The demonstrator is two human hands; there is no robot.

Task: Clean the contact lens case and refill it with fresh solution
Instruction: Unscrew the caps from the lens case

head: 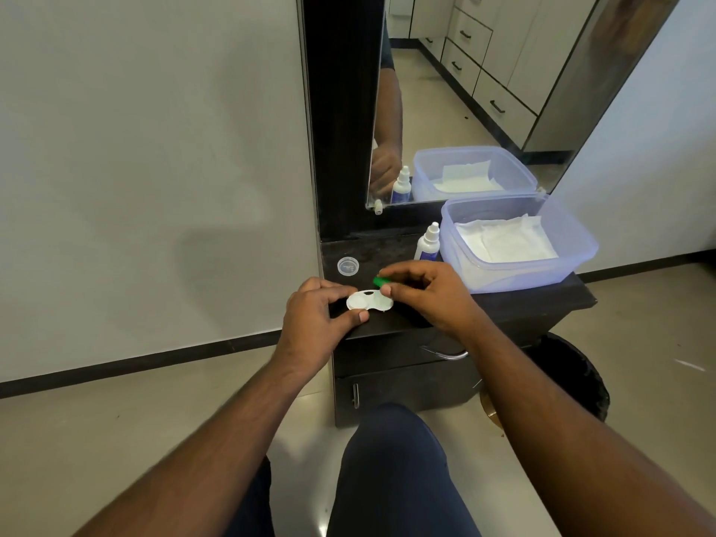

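A white contact lens case with two round wells is held just above the front of the dark vanity top. My left hand pinches its left end between thumb and fingers. My right hand touches the case's right end with the thumb, and its curled fingers hold a green cap. A white solution bottle with a blue label stands upright behind my right hand. A clear round cap lies on the top at the back left.
A translucent plastic tub lined with white tissue sits at the right of the vanity. A mirror stands behind it. A drawer handle is below the top, and a black bin is on the floor at the right.
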